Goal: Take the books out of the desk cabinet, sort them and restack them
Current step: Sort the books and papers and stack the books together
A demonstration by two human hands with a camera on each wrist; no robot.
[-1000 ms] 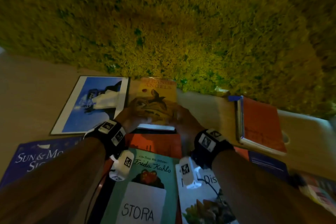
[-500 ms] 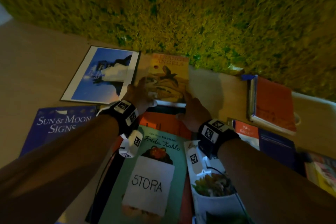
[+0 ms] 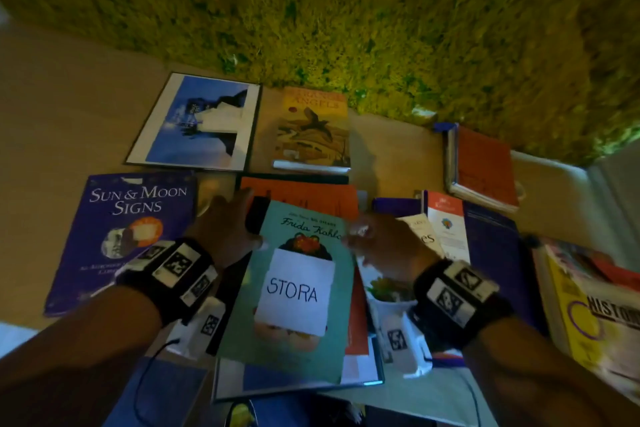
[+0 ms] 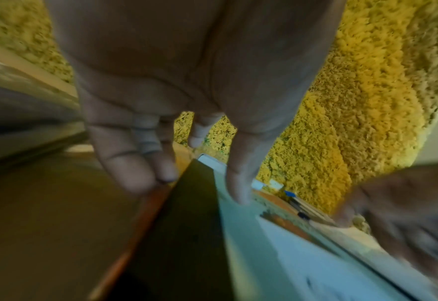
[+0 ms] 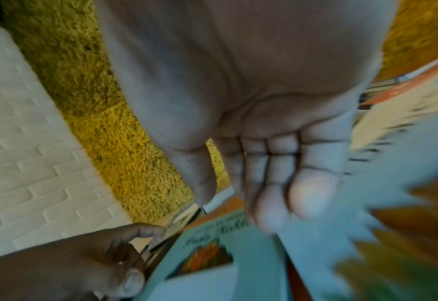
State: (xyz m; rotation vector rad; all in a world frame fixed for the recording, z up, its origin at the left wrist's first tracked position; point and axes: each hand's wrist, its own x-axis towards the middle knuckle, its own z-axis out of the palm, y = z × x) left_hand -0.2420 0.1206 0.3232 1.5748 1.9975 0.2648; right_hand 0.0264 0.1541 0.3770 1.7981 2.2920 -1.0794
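At far left the purple Sun & Moon Signs book (image 3: 131,236) lies flat on the tan floor (image 3: 69,114), with the blue picture book (image 3: 197,121) beyond it. Half a second ago both hands rested on the yellow Strange Angels book (image 3: 313,130) by the edge of the green shag rug (image 3: 346,10); that book now lies free there, and both hands have drawn back toward the person to the teal Frida Kahlo book (image 3: 298,291) with its white STORA label (image 3: 294,291). The left hand (image 3: 225,229) sits at that book's upper left edge, fingers loosely extended; the right hand (image 3: 384,239) sits at its upper right edge. From the head view alone it cannot be told whether either hand grips. The left wrist view adds that the left thumb (image 4: 238,179) comes down on the teal cover while the fingers (image 4: 125,163) reach past the dark edge of the stack beside it, with a gap between, holding nothing. The right wrist view, blurred, shows the right fingers (image 5: 284,183) held together and lightly bent over the cover's top, thumb apart, nothing pinched. Under the teal book lies an orange book (image 3: 311,198); further right come a white book with a red band (image 3: 446,229), an orange notebook (image 3: 485,166), and a yellow History book (image 3: 595,315).
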